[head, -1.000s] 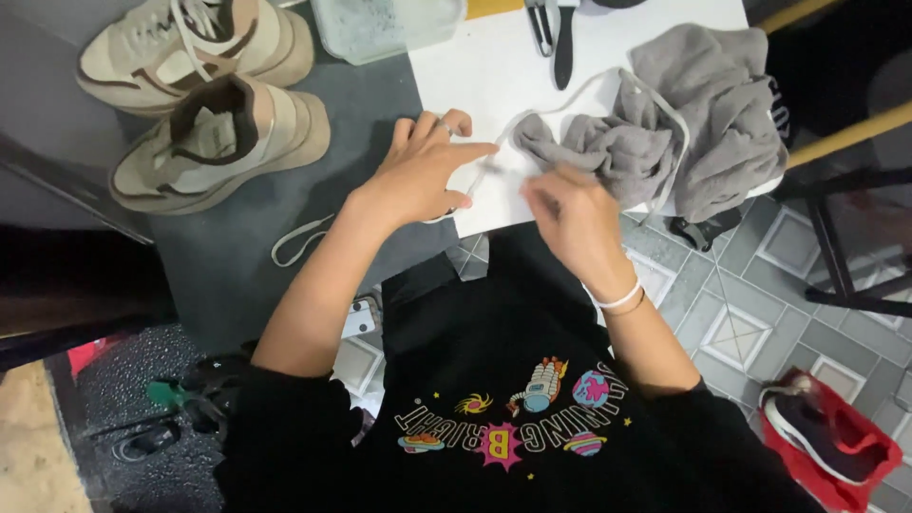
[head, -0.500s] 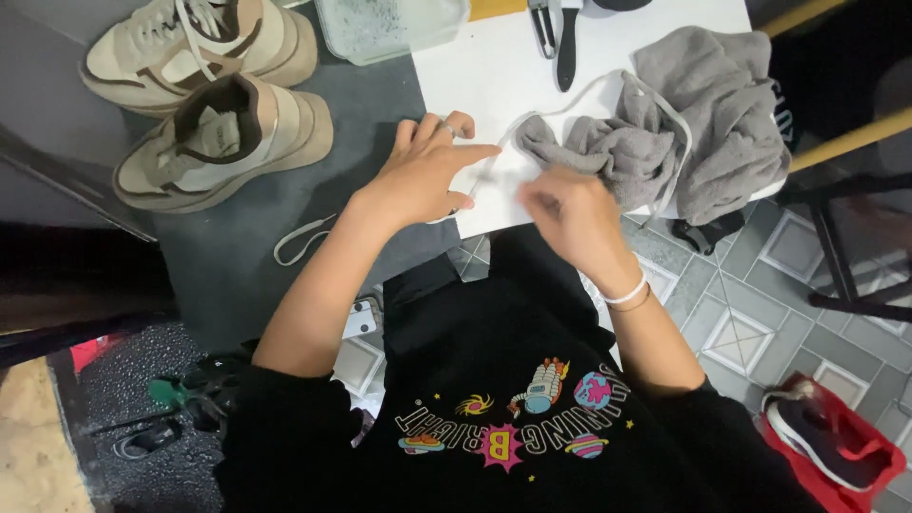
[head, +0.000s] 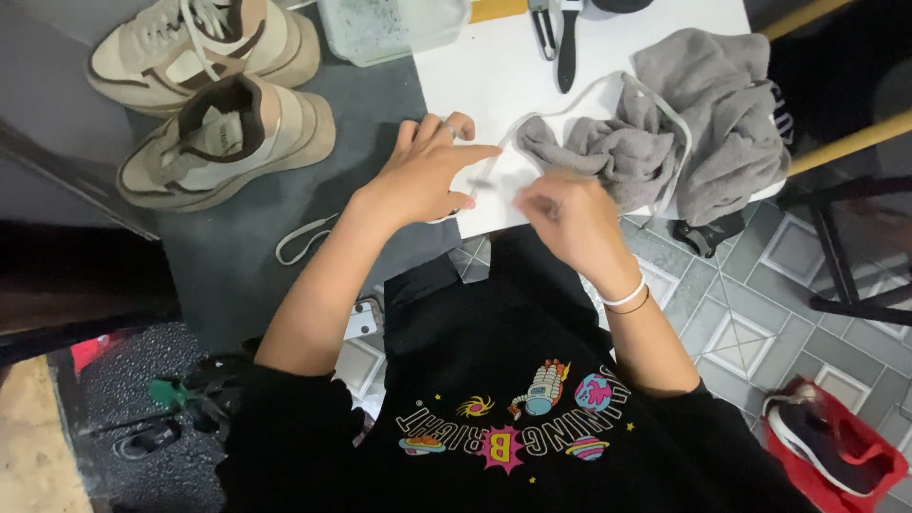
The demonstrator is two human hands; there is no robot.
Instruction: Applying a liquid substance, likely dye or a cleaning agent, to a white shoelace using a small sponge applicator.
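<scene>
Head view, looking down: two hands over the near edge of a white bench point(head: 475, 85). Left hand point(head: 423, 176) lies flat, fingers spread and pressed on a white shoelace point(head: 489, 171); its grip is open, nothing pinched. Right hand point(head: 565, 214) is blurred, fingers curled toward the lace end; cannot tell if it has hold of it. One lace visible here, running from between the hands up in a loop across the bench and over the grey cloth point(head: 693, 133), one crumpled piece, at the bench's right edge.

Two beige and brown chunky sneakers point(head: 223, 133) side by side on a dark grey mat point(head: 285, 218), left of the bench; the nearer one has no lace in it. A second white lace point(head: 304, 237) lies loose on the mat, near the left forearm. One clear plastic tub point(head: 394, 28) at the far bench edge. One pair of black-handled scissors point(head: 560, 33) just beside it.

Floor: grey patterned tiles point(head: 741, 323). One red bag point(head: 836, 446) with a dark shoe in it at lower right.
</scene>
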